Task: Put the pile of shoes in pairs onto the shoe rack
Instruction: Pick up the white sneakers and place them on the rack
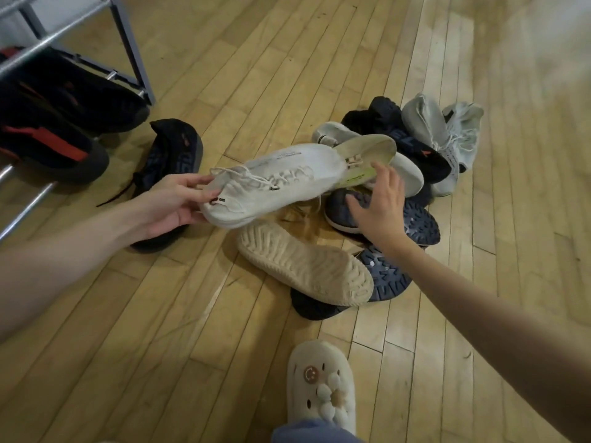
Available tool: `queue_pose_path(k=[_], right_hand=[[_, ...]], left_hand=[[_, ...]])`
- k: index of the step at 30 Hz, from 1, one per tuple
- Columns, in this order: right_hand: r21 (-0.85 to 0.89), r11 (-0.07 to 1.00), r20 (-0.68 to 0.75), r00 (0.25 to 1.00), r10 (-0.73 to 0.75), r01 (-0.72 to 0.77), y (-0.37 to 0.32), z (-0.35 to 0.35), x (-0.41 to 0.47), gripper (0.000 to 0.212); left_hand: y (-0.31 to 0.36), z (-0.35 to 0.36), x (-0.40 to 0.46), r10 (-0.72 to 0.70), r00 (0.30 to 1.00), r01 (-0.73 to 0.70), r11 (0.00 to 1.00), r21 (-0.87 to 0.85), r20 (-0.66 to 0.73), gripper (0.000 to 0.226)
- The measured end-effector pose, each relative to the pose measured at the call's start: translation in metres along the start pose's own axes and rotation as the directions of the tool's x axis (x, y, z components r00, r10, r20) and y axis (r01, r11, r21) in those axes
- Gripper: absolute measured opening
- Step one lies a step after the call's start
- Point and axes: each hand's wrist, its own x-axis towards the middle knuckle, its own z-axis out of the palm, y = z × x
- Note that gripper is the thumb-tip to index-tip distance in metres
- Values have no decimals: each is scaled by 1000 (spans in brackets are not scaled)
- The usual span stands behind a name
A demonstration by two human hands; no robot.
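Head view. Floor of pale wooden strips [243, 68], laid in staggered boards with dark seams, glare washing out the upper right corner. At upper left, a grey metal shoe rack [134, 55] with tubular rails carries a black-and-red pair [60, 123]. A lone black sneaker [172, 151] lies on the floor just beside the rack. The left hand [174, 203] grips the heel end of a white sneaker [275, 183], thumb on top and fingers curled beneath, holding it above the pile of shoes [383, 199] at centre right. The right hand [380, 206] hovers over the pile, fingers spread and straight, holding nothing. A cream clog [319, 385] with charms covers the person's foot at the bottom edge.
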Motion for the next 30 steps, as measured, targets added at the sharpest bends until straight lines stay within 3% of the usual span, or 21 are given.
queue_pose_path(k=[3,6,8,12,16,20,23,25,30], right_hand=[[54,947,-49,947,318,-316,26,0,13,71],[200,813,3,830,558,-547,45,-4,31,83],[271,729,83,770,633,-628,52,-5,45,83],[194,623,119,649,751,-758,63,-12,75,66],[208,598,151,630,762,-774,80,-19,85,50],[272,603,60,638,767,-750,81,-17,81,41],[412,630,70,712,698,-658,59,-21,73,40],[456,657,-5,737,676,-600,44,-24,66,38],[622,647,-164,734,659,-441,17,-36,66,17]], left_hand=[[1,11,7,-29,996,26,999,-47,-82,23],[1,21,14,-39,995,29,994,-106,-92,26],[2,26,17,-40,996,28,991,-132,-85,29],[5,31,21,-33,996,20,990,-141,-85,24],[11,29,20,-10,997,-3,989,-150,-81,30],[15,25,17,1,997,-14,985,-175,-73,34],[18,26,16,6,997,-20,983,-184,-75,33],[21,27,14,8,997,-22,981,-192,-76,33],[30,24,8,43,993,-68,969,-237,-108,19]])
